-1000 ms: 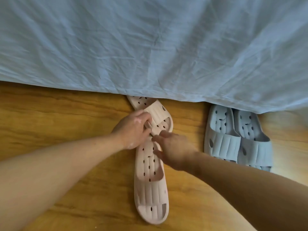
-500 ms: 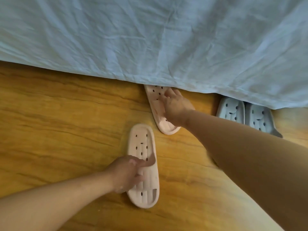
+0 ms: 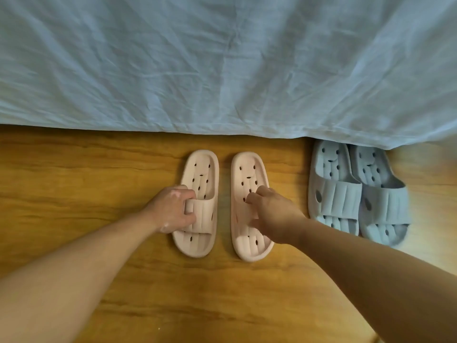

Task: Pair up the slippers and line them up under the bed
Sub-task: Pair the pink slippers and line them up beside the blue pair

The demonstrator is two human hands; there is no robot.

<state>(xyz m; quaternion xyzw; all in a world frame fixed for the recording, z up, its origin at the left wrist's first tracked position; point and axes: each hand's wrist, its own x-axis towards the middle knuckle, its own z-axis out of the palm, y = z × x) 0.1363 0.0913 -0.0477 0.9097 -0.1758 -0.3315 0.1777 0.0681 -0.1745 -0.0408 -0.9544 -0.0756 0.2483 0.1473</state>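
Observation:
Two pink slippers lie side by side on the wooden floor, heels toward the bed, a small gap between them. My left hand [image 3: 173, 210] grips the strap of the left pink slipper [image 3: 201, 179]. My right hand [image 3: 273, 214] grips the strap of the right pink slipper [image 3: 247, 177] and hides most of it. To the right, a pair of blue slippers [image 3: 356, 191] sits close together, heels tucked just under the hanging sheet.
A pale blue bed sheet [image 3: 222, 65] hangs over the bed edge and fills the upper half of the view. Wooden floor [image 3: 74, 174] stretches to the left and toward me.
The two pink slippers were apart, one near the sheet and one closer to me. Both now lie parallel beside each other in front of the sheet, one in each hand.

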